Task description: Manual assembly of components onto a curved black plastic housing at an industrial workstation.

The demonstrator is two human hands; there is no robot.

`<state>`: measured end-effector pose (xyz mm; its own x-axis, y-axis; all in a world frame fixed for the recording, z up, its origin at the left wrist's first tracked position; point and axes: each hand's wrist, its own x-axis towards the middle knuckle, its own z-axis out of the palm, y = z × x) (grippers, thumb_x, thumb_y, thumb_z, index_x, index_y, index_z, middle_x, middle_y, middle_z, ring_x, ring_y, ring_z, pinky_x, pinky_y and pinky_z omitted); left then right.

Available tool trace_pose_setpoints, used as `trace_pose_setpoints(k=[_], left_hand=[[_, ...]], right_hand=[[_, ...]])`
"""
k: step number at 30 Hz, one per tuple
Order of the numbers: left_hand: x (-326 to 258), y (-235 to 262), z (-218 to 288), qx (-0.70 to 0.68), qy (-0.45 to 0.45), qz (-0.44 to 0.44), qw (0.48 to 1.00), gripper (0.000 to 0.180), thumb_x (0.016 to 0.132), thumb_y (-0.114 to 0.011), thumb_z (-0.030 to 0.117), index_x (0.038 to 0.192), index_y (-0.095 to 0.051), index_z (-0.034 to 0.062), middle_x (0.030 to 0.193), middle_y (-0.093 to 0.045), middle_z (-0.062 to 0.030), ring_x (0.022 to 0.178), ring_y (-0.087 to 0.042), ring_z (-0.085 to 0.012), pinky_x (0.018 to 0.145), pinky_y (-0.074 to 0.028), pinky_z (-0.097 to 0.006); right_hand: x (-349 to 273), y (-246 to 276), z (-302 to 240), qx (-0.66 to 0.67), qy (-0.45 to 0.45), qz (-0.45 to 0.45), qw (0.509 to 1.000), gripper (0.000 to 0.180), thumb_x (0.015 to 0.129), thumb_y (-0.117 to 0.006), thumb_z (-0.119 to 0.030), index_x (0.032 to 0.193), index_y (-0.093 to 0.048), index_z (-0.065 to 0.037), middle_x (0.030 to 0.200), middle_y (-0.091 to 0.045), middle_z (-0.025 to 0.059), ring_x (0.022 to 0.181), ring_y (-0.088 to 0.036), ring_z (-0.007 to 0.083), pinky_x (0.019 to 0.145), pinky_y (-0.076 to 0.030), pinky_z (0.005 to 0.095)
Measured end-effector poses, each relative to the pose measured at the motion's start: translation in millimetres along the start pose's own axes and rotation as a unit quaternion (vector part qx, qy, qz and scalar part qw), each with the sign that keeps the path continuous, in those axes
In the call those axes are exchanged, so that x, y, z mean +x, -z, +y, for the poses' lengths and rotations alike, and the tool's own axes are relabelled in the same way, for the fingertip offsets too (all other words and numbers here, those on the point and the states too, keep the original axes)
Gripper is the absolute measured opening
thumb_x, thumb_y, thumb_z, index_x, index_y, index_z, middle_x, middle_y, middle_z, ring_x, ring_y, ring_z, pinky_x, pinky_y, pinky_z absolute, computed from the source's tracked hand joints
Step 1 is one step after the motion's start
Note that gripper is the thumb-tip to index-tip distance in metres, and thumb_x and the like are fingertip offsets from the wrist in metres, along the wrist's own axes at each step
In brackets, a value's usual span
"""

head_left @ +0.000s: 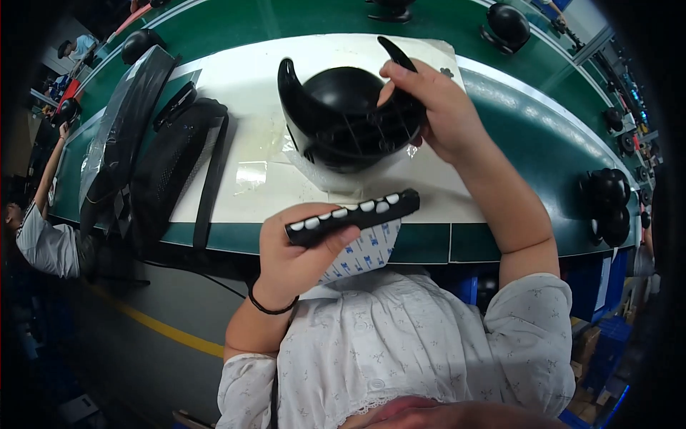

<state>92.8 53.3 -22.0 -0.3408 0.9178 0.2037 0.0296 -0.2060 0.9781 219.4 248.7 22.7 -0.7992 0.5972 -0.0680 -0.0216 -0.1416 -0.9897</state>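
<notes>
My left hand point(296, 250) is closed around a black bar point(354, 218) lined with white oval pads, held near the table's front edge. A white sheet with blue print point(366, 252) hangs just below the bar; whether the same hand holds it I cannot tell. My right hand point(446, 107) grips a glossy black curved plastic piece with two pointed, horn-like ends point(336, 139), near its right horn. Its ribbed side faces me. Behind it shows a shiny black dome point(344, 89). Crumpled translucent wrap point(332, 177) lies beneath the piece.
A white board point(246, 146) covers the middle of the green table point(511, 136). Black mesh bags point(179, 154) and plastic-wrapped dark parts point(132, 107) lie at the left. More black domes point(606, 196) stand at the right and along the far green surface point(506, 25). A person point(50, 239) works at the far left.
</notes>
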Motion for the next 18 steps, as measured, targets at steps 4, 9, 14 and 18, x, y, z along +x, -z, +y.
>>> trace_pose_setpoints(k=[4,9,14,18], left_hand=[[-1,0,4,0.016,-0.002,0.016,1.0,0.018,0.068,-0.07,-0.001,0.084,-0.06,-0.0035,0.07,-0.061,-0.0056,0.063,-0.055,-0.0077,0.057,-0.043,-0.019],[-3,-4,4,-0.009,0.0,0.035,0.999,0.018,0.068,-0.071,0.001,0.082,-0.06,-0.0037,0.069,-0.061,-0.0057,0.061,-0.054,-0.0083,0.055,-0.042,-0.02],[-1,-5,1,0.0,-0.033,0.011,0.999,0.018,0.067,-0.072,0.001,0.079,-0.06,-0.0037,0.069,-0.061,-0.0061,0.06,-0.055,-0.0096,0.055,-0.042,-0.02],[2,-7,2,0.019,-0.039,0.008,0.999,0.018,0.066,-0.073,0.002,0.076,-0.058,-0.0037,0.067,-0.06,-0.0055,0.059,-0.054,-0.009,0.053,-0.041,-0.02]], right_hand=[[-15,-6,34,-0.145,0.211,0.141,0.956,0.043,0.081,-0.056,-0.038,0.102,-0.048,-0.002,0.091,-0.056,0.0087,0.072,-0.054,0.0148,0.059,-0.042,0.0241],[-61,-13,36,-0.273,0.46,-0.002,0.845,0.046,0.069,-0.072,-0.02,0.105,-0.048,-0.004,0.097,-0.055,0.0095,0.087,-0.053,0.0167,0.073,-0.043,0.0273],[-70,-18,29,-0.183,0.221,-0.079,0.955,0.037,0.072,-0.065,0.004,0.102,-0.044,-0.002,0.091,-0.056,0.0096,0.084,-0.055,0.0139,0.075,-0.044,0.0257],[-71,-14,25,-0.101,0.149,-0.094,0.979,0.029,0.074,-0.062,0.004,0.098,-0.047,-0.001,0.092,-0.056,0.0104,0.086,-0.056,0.0146,0.077,-0.045,0.0268]])
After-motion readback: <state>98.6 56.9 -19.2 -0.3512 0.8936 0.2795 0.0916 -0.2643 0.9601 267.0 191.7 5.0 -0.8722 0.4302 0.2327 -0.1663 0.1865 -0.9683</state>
